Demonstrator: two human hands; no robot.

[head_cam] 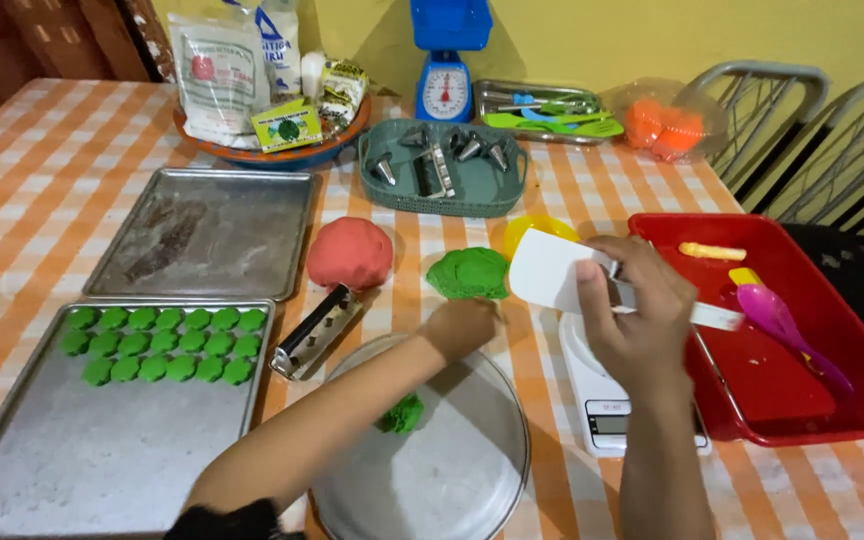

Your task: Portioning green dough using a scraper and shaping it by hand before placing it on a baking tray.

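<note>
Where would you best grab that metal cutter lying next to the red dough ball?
Grip the metal cutter across its long sides near the middle, coming from above. It lies flat and slanted on the table, narrow enough to pinch, with red dough crowding its upper end.

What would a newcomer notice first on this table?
Probably the bright doughs at the centre: a red dough ball beside a green dough lump, which the left hand touches. At left, green dough pieces lie in rows on a metal tray. The right hand holds a white scraper.

Left hand (460, 327) reaching forward, seemingly curled, right hand (630, 315) raised, fingers (592, 300) gripping
</note>
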